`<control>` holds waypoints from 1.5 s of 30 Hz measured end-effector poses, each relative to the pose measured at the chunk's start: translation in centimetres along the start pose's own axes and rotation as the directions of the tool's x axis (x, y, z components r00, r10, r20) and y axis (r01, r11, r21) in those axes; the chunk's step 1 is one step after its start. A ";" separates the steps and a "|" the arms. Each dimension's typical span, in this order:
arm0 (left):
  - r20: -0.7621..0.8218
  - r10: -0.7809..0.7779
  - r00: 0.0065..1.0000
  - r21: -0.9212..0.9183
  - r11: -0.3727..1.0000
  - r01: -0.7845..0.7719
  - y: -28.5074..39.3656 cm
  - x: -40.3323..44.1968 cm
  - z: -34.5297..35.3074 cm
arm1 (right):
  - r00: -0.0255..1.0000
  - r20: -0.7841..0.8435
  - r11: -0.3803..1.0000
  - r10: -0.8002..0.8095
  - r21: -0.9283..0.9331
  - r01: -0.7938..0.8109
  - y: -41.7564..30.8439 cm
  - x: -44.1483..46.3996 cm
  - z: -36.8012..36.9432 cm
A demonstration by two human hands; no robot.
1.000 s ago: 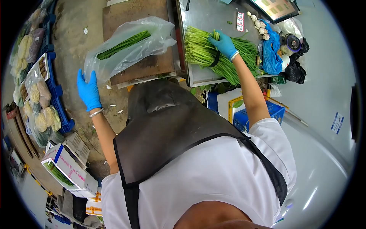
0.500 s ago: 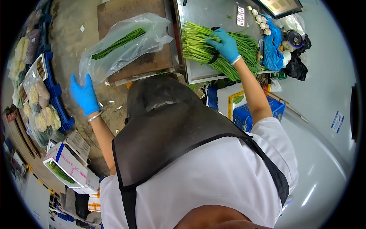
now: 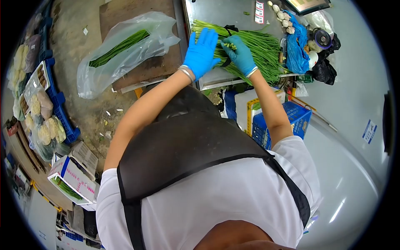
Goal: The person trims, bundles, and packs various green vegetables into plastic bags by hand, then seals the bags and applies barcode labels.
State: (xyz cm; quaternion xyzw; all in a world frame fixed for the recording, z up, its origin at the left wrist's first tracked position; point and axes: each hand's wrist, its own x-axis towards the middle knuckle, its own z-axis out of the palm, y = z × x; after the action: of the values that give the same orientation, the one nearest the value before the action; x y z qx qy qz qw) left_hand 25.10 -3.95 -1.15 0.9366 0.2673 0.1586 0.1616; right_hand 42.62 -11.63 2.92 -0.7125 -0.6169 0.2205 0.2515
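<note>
A large bundle of long green stalks (image 3: 260,48), which look like garlic scapes, lies on the metal table, bound with black straps. My right hand (image 3: 241,55), in a teal glove, is closed around a few of the stalks above the bundle, their cut ends poking out by the thumb. My left hand (image 3: 201,53), in a bright blue glove, is held flat with fingers stretched over the bundle's pale ends, hiding part of them. Whether it touches them I cannot tell. To the left, a clear plastic bag (image 3: 154,49) with a smaller bunch of green stalks (image 3: 118,48) inside lies on a brown board.
The metal table (image 3: 216,77) has a raised edge beside the brown board (image 3: 137,79). Garlic bulbs (image 3: 285,21), a blue plastic bag (image 3: 296,52) and a small fan (image 3: 322,38) sit at its right. Below is a blue crate (image 3: 296,118). Bagged vegetables (image 3: 46,116) line the left.
My left hand has left the plastic bag's open end and swung right to the bundle. My right hand has shifted slightly down and left, still gripping stalks.
</note>
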 end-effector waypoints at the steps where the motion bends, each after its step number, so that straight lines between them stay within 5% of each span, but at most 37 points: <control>1: 0.039 -0.034 0.999 -0.034 0.999 0.036 -0.2 0.3 0.7 | 1.000 0.021 1.000 0.016 -0.004 -0.016 -0.1 -0.1 0.0; 6: 0.081 -0.052 0.995 -0.184 0.981 0.066 -1.1 -0.6 1.4 | 0.995 0.077 0.965 0.068 -0.257 -0.046 -1.3 0.2 0.8; 10: -0.139 -0.184 0.973 -0.321 0.938 0.131 0.1 -0.9 1.2 | 1.000 -0.008 0.944 0.019 -0.329 -0.021 -0.6 0.7 1.5; 14: 0.007 -0.084 0.996 -0.045 0.995 0.085 0.5 0.3 -0.3 | 0.986 -0.150 0.986 -0.071 -0.158 0.047 -0.5 -0.7 0.6; 18: 0.233 -0.061 0.970 0.092 0.995 0.040 0.3 0.4 1.5 | 0.995 -0.011 0.959 -0.101 -0.267 0.095 -1.7 -1.0 2.1; 21: 0.245 -0.005 0.969 0.449 0.887 -0.109 0.0 -0.3 1.9 | 0.962 0.109 0.903 -0.249 -0.332 0.272 -5.1 0.2 4.6; 24: 0.161 0.047 0.986 0.249 0.965 -0.087 -1.0 -1.3 3.4 | 0.949 0.279 0.815 -0.149 -0.508 0.277 -7.8 1.0 6.1; 27: 0.167 0.018 0.986 0.175 0.983 -0.048 -0.7 -1.2 2.9 | 0.963 0.225 0.859 -0.146 -0.454 0.236 -7.3 1.5 6.0; 31: -0.014 -0.057 0.998 -0.144 0.988 0.054 -0.4 -0.8 1.2 | 0.961 -0.035 0.961 -0.274 -0.061 0.271 -5.9 2.1 1.5; 33: -0.071 -0.046 0.996 -0.117 0.992 0.038 -0.3 -1.1 -0.3 | 0.994 -0.105 0.994 0.042 0.108 -0.030 -5.1 2.7 -1.2; 34: -0.134 -0.057 0.989 -0.160 0.986 0.035 -0.5 -1.0 -0.1 | 0.949 0.009 0.904 0.315 0.302 -0.302 -6.6 2.8 -3.6; 37: -0.200 -0.076 0.977 -0.210 0.977 0.033 -1.1 -0.7 -0.6 | 0.966 -0.148 0.874 0.211 0.472 -0.118 -4.7 2.1 -4.7; 42: -0.219 -0.160 0.963 -0.306 0.948 0.088 -0.5 -0.4 -2.8 | 0.991 -0.101 0.872 0.089 0.489 -0.028 -7.0 2.0 -3.9; 45: -0.128 -0.290 0.949 -0.231 0.939 0.255 -0.8 -1.4 -3.2 | 0.993 -0.107 0.860 0.041 0.511 0.019 -10.0 2.8 -5.4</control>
State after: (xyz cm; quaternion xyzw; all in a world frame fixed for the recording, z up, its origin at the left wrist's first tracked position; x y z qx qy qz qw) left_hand 22.38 -3.42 1.16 0.8521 0.3884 0.2367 0.2590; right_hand 38.72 -8.16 13.40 -0.6354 -0.5169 0.3362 0.4648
